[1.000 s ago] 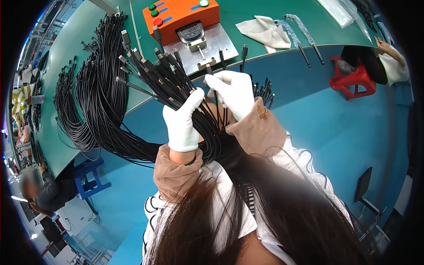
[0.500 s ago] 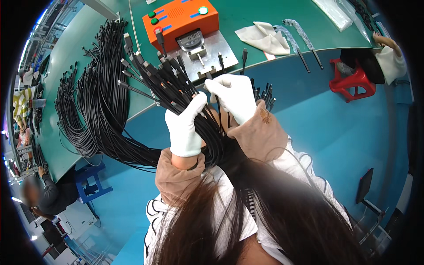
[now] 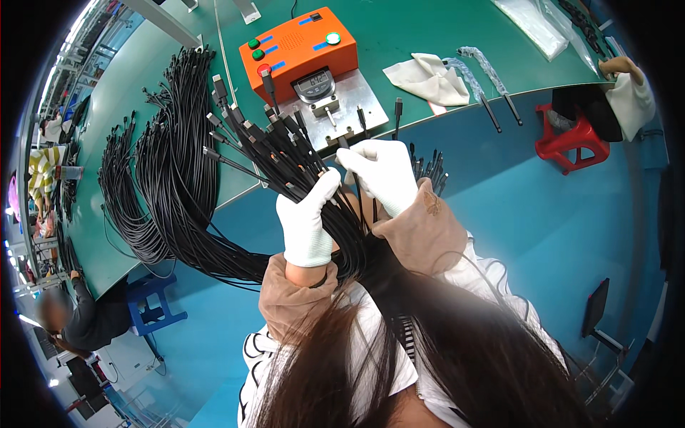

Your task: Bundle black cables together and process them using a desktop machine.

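Note:
My left hand [image 3: 307, 221], in a white glove, is closed round a thick bundle of black cables [image 3: 278, 157] whose plug ends fan out up and to the left. My gloved right hand [image 3: 382, 171] pinches one black cable plug [image 3: 344, 143] just in front of a metal fixture plate [image 3: 360, 103]. On that plate sits a small grey digital gauge [image 3: 315, 85]. Behind it stands an orange control box [image 3: 303, 53] with coloured buttons, one lit. More cable ends [image 3: 430, 171] stick out beyond my right wrist. I cannot tell whether the pinched plug touches the fixture.
Big coils of black cable [image 3: 178, 157] lie on the green table [image 3: 399, 32] at left. A white cloth [image 3: 428, 82] and two plastic-wrapped rods [image 3: 485, 78] are near its right edge. A red stool [image 3: 571, 143] and a blue stool [image 3: 157, 303] stand by other seated people.
The whole view has shifted slightly, with the table and box appearing a little lower and to the right. Both hands keep their grips, and the gauge's reading differs.

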The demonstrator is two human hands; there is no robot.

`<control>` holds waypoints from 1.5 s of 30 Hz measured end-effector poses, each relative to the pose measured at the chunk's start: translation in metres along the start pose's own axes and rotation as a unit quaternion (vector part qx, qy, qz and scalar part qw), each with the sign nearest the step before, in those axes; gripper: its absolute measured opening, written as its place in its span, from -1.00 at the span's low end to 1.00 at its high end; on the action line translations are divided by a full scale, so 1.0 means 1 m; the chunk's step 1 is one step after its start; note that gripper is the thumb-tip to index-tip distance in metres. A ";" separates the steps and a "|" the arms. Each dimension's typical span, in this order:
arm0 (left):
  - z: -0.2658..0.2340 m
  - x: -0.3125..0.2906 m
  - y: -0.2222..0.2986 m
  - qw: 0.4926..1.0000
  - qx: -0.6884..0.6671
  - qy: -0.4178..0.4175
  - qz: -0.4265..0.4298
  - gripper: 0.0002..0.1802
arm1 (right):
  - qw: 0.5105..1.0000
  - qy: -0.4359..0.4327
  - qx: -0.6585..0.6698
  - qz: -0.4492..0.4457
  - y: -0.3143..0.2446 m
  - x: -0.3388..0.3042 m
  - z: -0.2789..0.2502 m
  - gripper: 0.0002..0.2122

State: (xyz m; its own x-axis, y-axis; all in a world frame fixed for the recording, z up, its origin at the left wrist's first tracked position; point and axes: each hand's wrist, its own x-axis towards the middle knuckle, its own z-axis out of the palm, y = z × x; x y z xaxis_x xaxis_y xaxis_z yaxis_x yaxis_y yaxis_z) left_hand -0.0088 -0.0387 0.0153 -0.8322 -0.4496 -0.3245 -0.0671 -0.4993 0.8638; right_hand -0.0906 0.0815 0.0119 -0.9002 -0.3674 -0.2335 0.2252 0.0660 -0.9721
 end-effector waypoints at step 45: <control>0.007 -0.026 -0.005 0.993 0.096 -0.072 0.011 -0.80 | 0.966 0.007 -0.205 -0.156 0.007 -0.024 -0.061 -0.77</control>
State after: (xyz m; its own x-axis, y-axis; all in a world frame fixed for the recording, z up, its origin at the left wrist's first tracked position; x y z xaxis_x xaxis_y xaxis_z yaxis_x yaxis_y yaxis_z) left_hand 0.0093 -0.0193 0.0223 -0.9041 -0.3402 -0.2586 -0.1404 -0.3351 0.9317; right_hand -0.0902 0.1477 0.0098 -0.9060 -0.4165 0.0747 -0.2222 0.3179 -0.9217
